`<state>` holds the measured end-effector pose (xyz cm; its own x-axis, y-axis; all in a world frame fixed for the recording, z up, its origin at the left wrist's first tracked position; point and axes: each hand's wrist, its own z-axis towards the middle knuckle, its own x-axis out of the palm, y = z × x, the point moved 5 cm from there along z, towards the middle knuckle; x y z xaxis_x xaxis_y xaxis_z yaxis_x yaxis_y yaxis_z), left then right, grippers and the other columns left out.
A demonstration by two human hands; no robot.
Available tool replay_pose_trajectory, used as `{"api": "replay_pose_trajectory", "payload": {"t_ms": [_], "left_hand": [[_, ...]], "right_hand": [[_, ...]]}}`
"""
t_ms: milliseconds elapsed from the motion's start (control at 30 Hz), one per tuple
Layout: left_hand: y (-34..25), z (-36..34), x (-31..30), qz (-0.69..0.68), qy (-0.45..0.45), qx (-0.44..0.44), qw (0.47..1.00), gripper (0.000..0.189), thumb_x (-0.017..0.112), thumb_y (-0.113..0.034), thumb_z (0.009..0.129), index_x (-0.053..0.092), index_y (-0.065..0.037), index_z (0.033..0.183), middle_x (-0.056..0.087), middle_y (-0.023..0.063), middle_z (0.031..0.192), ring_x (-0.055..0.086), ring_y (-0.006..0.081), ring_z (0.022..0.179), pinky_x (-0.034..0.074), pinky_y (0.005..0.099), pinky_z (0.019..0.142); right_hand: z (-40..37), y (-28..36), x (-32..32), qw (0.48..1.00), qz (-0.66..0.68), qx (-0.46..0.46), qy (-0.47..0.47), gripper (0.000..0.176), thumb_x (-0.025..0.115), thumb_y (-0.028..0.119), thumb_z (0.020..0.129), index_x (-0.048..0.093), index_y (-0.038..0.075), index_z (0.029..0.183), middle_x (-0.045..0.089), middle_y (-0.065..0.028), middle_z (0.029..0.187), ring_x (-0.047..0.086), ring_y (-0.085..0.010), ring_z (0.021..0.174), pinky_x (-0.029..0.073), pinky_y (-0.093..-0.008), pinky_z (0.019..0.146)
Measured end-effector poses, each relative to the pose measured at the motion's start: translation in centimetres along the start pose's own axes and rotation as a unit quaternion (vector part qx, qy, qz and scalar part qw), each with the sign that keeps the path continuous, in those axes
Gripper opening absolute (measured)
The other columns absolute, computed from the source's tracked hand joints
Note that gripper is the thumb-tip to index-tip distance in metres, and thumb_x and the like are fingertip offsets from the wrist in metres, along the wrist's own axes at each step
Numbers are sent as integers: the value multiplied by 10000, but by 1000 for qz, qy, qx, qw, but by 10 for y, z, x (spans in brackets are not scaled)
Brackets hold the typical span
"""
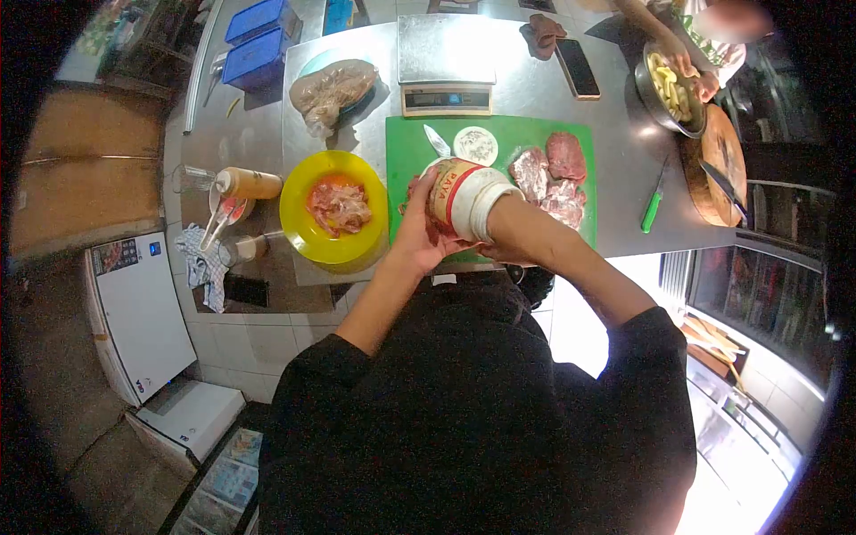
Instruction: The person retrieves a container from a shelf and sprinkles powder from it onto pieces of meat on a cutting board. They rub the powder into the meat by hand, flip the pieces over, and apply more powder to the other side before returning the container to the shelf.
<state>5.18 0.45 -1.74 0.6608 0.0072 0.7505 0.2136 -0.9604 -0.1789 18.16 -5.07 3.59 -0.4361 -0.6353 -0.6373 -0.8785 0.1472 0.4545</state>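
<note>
My left hand (422, 234) is wrapped round a large white jar (474, 198) with a red and tan label, holding it tilted with its mouth toward me. My right hand (510, 220) reaches into the mouth of the jar, so its fingers are hidden. Beneath the jar lies a green cutting board (410, 147). On the board are a round white lid (475, 145), a knife blade (436, 140) partly behind the jar, and several pieces of raw meat (565, 157). To the left, a yellow bowl (294, 227) contains cut raw meat (340, 207).
Behind the board stands a scale (446, 100); a plastic bag (332, 92) and phone (578, 69) flank it. A sauce bottle (252, 184) is left. At right lies a green-handled knife (654, 205). Another person's hands (682, 67) are over a metal bowl (649, 96).
</note>
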Motion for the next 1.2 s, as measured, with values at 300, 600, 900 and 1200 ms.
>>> {"api": "replay_pose_trajectory", "payload": {"t_ms": [300,600,900,1200], "left_hand": [[7,2,4,-14,-10,-41,999,713,596,-696,888,550,-198,1396,626,94,1344,631,334,1193,524,632,956],[20,12,-1,-12,-6,-107,994,748,620,-715,860,577,-183,1385,627,92,1355,641,306,1188,520,595,992],[23,12,1,-9,-25,-114,993,785,636,-724,845,560,-169,1396,615,109,1358,624,341,1202,512,613,996],[16,5,7,-32,-72,-63,995,784,657,-710,838,554,-166,1393,595,125,1368,605,339,1214,505,577,1016]], "right_hand": [[18,-45,26,998,37,-15,42,660,772,350,830,551,75,1388,527,-213,1431,508,-367,1320,414,-422,1134],[-35,7,-36,989,-63,-89,101,440,648,30,763,622,37,1202,646,-223,1191,627,-397,1143,528,-462,948],[2,-58,13,993,14,-109,-38,466,668,-40,757,654,35,1217,680,-237,1142,656,-407,1074,550,-447,911],[-20,-17,-26,962,6,-126,-242,249,658,-62,763,719,35,985,704,-211,960,681,-418,912,569,-441,801]]}}
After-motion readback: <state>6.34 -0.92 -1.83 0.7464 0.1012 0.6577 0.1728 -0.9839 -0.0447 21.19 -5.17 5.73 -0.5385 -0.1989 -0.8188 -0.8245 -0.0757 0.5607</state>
